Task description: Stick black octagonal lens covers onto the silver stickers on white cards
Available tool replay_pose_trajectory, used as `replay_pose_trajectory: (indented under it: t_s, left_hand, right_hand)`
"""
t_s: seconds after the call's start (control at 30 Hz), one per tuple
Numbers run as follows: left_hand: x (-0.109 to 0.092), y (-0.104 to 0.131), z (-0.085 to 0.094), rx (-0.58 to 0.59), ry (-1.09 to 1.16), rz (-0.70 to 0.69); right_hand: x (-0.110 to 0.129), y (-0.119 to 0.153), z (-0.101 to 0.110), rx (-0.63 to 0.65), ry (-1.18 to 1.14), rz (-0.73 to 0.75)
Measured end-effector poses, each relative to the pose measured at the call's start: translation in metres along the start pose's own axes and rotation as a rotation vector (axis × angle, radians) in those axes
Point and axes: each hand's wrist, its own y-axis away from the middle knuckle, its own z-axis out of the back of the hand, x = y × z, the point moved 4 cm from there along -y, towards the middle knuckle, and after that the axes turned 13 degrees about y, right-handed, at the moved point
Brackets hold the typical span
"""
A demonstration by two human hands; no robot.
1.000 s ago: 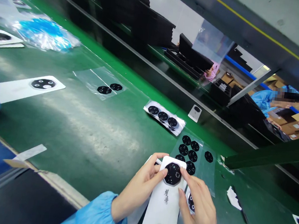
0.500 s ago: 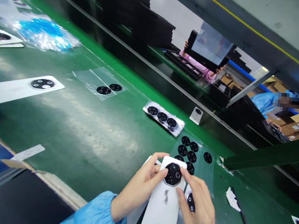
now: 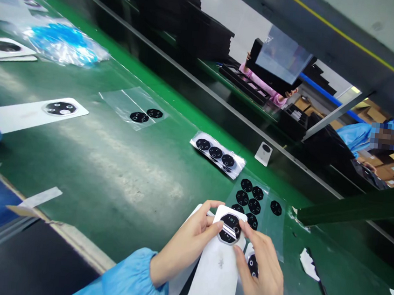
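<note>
A long white panel [image 3: 217, 274] lies between my hands at the bottom centre, with a black eight-sided disc [image 3: 229, 229] at its upper end. My left hand [image 3: 187, 240] grips the panel's left edge, its thumb against the disc's left side. On the right edge, my right hand [image 3: 263, 272] holds the panel with its fingertips beside the disc. Another white panel with a dark disc [image 3: 252, 265] shows partly behind my right hand. Just beyond, a clear sheet [image 3: 272, 230] carries several black discs.
A white strip with three black discs [image 3: 215, 152] lies ahead on the green table [image 3: 111, 157]. Further left are a clear film with two discs [image 3: 122, 102], a white panel [image 3: 24, 115] and a blue plastic bundle [image 3: 63, 42]. A black pen-like tool [image 3: 323, 288] lies right.
The panel in my hands has tilted slightly, and a bright reflection now crosses its disc. The view has shifted a little. Both hands keep their grip.
</note>
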Motion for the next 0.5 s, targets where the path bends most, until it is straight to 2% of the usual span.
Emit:
replay_pose_trajectory:
  t_s: [0.5]
  left_hand:
    - [0.0002,-0.0014,-0.0019,0.021,0.028,-0.010]
  right_hand:
    - [0.0011,-0.0033,0.0014,-0.011,-0.026,0.020]
